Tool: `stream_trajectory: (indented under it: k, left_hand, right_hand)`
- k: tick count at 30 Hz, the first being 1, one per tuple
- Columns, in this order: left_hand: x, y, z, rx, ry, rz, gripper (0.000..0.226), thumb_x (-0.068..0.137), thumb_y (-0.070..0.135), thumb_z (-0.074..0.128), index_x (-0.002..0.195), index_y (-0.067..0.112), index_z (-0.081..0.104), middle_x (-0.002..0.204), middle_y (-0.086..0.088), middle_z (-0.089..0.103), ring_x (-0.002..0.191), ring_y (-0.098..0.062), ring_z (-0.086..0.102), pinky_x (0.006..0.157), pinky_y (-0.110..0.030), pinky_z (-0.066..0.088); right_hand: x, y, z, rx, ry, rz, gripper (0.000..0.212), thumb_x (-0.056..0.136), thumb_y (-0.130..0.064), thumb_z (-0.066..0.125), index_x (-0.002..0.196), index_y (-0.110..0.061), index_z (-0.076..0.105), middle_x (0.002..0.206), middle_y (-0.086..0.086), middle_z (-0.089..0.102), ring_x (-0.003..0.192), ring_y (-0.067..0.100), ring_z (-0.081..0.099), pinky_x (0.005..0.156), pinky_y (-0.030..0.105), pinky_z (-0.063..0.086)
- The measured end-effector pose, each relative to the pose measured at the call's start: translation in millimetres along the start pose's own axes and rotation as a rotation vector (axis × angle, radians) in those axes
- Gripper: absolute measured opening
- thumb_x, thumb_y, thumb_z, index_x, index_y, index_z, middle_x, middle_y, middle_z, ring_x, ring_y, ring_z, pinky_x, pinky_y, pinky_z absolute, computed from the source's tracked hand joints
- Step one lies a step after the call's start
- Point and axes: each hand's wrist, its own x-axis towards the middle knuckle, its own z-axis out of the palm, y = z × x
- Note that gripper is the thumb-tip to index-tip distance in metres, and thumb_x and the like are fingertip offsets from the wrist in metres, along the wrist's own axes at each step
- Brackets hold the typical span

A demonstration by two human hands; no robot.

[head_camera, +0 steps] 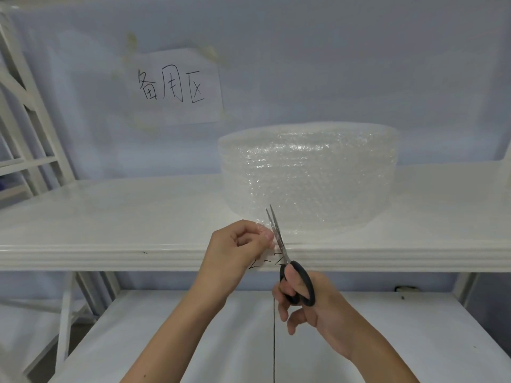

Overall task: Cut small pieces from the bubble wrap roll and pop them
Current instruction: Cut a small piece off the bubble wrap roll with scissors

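Observation:
A large clear bubble wrap roll point(309, 178) stands on end on the white shelf point(110, 217), right of centre. Its loose end hangs over the shelf's front edge. My left hand point(237, 244) pinches that loose end of bubble wrap point(262, 230) between thumb and fingers. My right hand point(312, 305) holds black-handled scissors point(297, 283). Their steel blades point up and away, slightly apart, right beside my left fingertips and against the wrap.
A paper sign point(177, 87) with handwritten characters is stuck on the wall behind. A white frame point(27, 134) stands at the left. A lower white shelf point(193, 341) lies under my arms. A small handwritten label point(265, 262) sits on the shelf's front edge.

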Motion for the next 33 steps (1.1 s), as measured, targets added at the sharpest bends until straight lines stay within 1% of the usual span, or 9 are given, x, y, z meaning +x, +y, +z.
stream_trajectory:
  k: [3, 6, 8, 11, 17, 23, 25, 29, 33]
  left_hand:
    - [-0.6, -0.9, -0.2, 0.021, 0.006, 0.004, 0.01, 0.086, 0.011, 0.071, 0.088, 0.002, 0.07, 0.077, -0.014, 0.075, 0.068, -0.008, 0.069, 0.062, -0.014, 0.05]
    - [-2.2, -0.8, -0.6, 0.061, -0.011, 0.014, 0.006, 0.087, 0.011, 0.07, 0.086, 0.005, 0.071, 0.081, -0.019, 0.075, 0.066, -0.006, 0.067, 0.064, -0.013, 0.05]
    - [-4.0, -0.5, -1.3, 0.082, -0.031, 0.018, 0.005, 0.087, 0.011, 0.07, 0.082, 0.008, 0.07, 0.075, -0.013, 0.075, 0.062, -0.004, 0.065, 0.065, -0.013, 0.049]
    - [-6.4, 0.4, -2.7, 0.069, -0.045, 0.015, 0.008, 0.087, 0.013, 0.07, 0.081, 0.008, 0.068, 0.066, -0.001, 0.072, 0.057, -0.001, 0.062, 0.064, -0.012, 0.048]
    - [-6.1, 3.0, -8.4, 0.089, -0.069, 0.008, 0.008, 0.087, 0.016, 0.07, 0.085, 0.009, 0.071, 0.069, 0.001, 0.074, 0.063, -0.005, 0.064, 0.068, -0.019, 0.051]
    - [0.8, 18.8, -13.1, -0.056, 0.011, -0.062, 0.052, 0.079, 0.054, 0.056, 0.084, 0.006, 0.073, 0.075, -0.01, 0.076, 0.065, -0.015, 0.066, 0.069, -0.027, 0.059]
    - [2.4, 19.9, -9.9, 0.001, 0.014, -0.053, 0.045, 0.086, 0.047, 0.059, 0.083, 0.004, 0.073, 0.073, -0.009, 0.076, 0.065, -0.017, 0.065, 0.069, -0.028, 0.058]
    - [2.4, 17.5, -3.0, 0.097, -0.006, -0.008, 0.022, 0.093, 0.02, 0.062, 0.081, 0.004, 0.072, 0.066, -0.001, 0.074, 0.064, -0.014, 0.063, 0.061, -0.02, 0.054]
    - [3.0, 16.2, -1.6, 0.075, 0.024, 0.003, 0.019, 0.092, 0.013, 0.062, 0.078, 0.003, 0.071, 0.063, 0.0, 0.072, 0.061, -0.013, 0.059, 0.058, -0.02, 0.053]
  right_hand:
    - [1.0, 1.7, 1.3, -0.012, 0.02, -0.02, 0.049, 0.095, -0.025, 0.05, 0.047, -0.024, 0.054, 0.067, 0.006, 0.051, 0.055, 0.019, 0.054, 0.049, 0.031, 0.047]
    - [0.4, 1.3, 1.9, -0.01, 0.007, -0.016, 0.043, 0.079, -0.048, 0.06, 0.045, -0.022, 0.056, 0.064, 0.002, 0.054, 0.055, 0.019, 0.055, 0.047, 0.03, 0.048]
    - [0.4, 1.2, 0.8, 0.0, -0.014, -0.008, 0.043, 0.071, -0.058, 0.062, 0.047, -0.022, 0.055, 0.065, 0.002, 0.055, 0.057, 0.021, 0.055, 0.047, 0.031, 0.048]
    - [0.7, -0.2, 0.8, 0.019, -0.035, -0.004, 0.044, 0.069, -0.061, 0.059, 0.053, -0.021, 0.051, 0.068, 0.004, 0.056, 0.06, 0.023, 0.055, 0.049, 0.032, 0.048]
    - [-2.3, -1.7, 7.4, -0.023, -0.016, 0.006, 0.043, 0.063, -0.063, 0.06, 0.046, -0.024, 0.059, 0.065, 0.001, 0.054, 0.057, 0.02, 0.054, 0.048, 0.031, 0.048]
    - [-4.2, -0.6, 7.1, -0.02, 0.009, 0.029, 0.039, 0.079, -0.046, 0.053, 0.047, -0.023, 0.054, 0.065, 0.003, 0.055, 0.057, 0.021, 0.053, 0.049, 0.031, 0.048]
    - [-4.1, -2.0, 8.6, -0.023, 0.011, 0.028, 0.038, 0.079, -0.043, 0.052, 0.047, -0.023, 0.055, 0.065, 0.003, 0.055, 0.058, 0.022, 0.053, 0.049, 0.032, 0.048]
    - [-3.9, -4.3, 10.1, -0.03, 0.021, 0.03, 0.04, 0.078, -0.044, 0.053, 0.045, -0.023, 0.057, 0.065, 0.002, 0.055, 0.057, 0.022, 0.053, 0.048, 0.031, 0.047]
    - [-4.8, -0.6, 9.7, -0.036, 0.018, 0.079, 0.039, 0.077, -0.045, 0.053, 0.046, -0.021, 0.059, 0.068, 0.005, 0.056, 0.057, 0.022, 0.054, 0.047, 0.03, 0.048]
